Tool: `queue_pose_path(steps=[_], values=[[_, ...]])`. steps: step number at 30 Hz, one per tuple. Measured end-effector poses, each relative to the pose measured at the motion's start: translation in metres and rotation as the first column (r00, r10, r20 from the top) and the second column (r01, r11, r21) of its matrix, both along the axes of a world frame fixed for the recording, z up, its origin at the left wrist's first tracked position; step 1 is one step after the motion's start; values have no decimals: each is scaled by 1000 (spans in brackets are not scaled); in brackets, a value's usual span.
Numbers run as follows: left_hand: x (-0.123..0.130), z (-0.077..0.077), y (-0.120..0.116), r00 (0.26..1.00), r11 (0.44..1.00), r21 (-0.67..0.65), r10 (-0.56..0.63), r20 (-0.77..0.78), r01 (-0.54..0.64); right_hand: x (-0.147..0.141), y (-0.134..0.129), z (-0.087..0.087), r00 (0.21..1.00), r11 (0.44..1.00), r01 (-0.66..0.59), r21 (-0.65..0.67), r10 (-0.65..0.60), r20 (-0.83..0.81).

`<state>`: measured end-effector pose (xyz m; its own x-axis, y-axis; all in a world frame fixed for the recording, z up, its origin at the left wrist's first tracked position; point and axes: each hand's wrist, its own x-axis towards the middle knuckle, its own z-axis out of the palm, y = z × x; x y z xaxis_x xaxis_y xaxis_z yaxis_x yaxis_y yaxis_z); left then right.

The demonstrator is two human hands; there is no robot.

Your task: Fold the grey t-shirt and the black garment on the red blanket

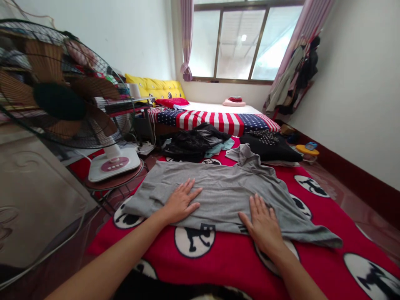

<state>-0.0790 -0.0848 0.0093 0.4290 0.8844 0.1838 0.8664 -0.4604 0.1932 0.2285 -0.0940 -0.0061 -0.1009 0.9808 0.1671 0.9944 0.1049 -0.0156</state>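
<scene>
A grey long-sleeved top (215, 200) lies spread sideways over a red blanket (231, 266) printed with white circles and black animal figures. Its neck end is bunched up toward the far right, and one sleeve stretches out to the near right. My left hand (181, 202) rests flat on the left half of the cloth, fingers spread. On the right part, near the close edge, my right hand (262, 223) lies palm down with fingers extended. Neither hand grips the fabric.
Beyond the top sit a heap of dark clothes (193, 141) and a black folded pile (268, 146). An electric fan (114, 164) stands on a round stool at left. A bed with a striped, starred cover (215, 121) is behind. A yellow stool (308, 150) stands at right.
</scene>
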Motion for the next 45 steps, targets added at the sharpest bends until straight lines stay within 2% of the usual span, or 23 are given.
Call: queue_pose_path(steps=[2,3,6,8,13,16,22,28,32,34,35,38,40,43,45], values=[[2,1,-4,1000,1000,30,7,-12,-7,-7,0,0,1000,1000,10,17,-10,15],[4,1,-5,1000,1000,30,-4,-22,5,-13,0,1,1000,999,-27,34,27,9],[5,2,-9,999,1000,4,9,-40,-8,-27,0,1,969,967,-244,74,246,-10],[1,1,-12,996,996,3,84,-39,-84,-24,2,0,953,950,-303,73,304,-8],[-17,-2,-23,961,961,52,273,-49,-271,9,8,-7,985,978,-174,111,171,38],[-29,-3,-29,932,931,90,358,-47,-353,21,7,-11,988,979,-147,141,139,67],[-52,-5,-35,786,788,81,615,-61,-610,23,8,-13,987,977,-152,151,143,70],[-63,-4,-35,731,741,108,672,-116,-663,23,10,-15,995,984,-100,145,97,32],[-59,7,-21,691,714,66,693,-205,-697,14,8,-11,999,984,-19,180,25,-29],[-47,18,-8,701,735,65,667,-252,-675,10,7,-7,998,981,6,192,7,-65],[-37,24,0,732,768,68,630,-260,-637,8,7,-6,997,981,12,193,3,-80],[5,40,22,892,910,3,407,-196,-414,8,8,-2,994,984,10,177,9,-106],[36,45,36,967,964,-104,234,-97,-243,9,7,0,994,987,1,162,16,-109],[75,40,56,998,982,-182,48,34,-41,12,5,0,995,987,-21,157,36,-97],[92,29,67,997,985,-172,6,72,7,13,4,0,996,989,-37,146,49,-74]])
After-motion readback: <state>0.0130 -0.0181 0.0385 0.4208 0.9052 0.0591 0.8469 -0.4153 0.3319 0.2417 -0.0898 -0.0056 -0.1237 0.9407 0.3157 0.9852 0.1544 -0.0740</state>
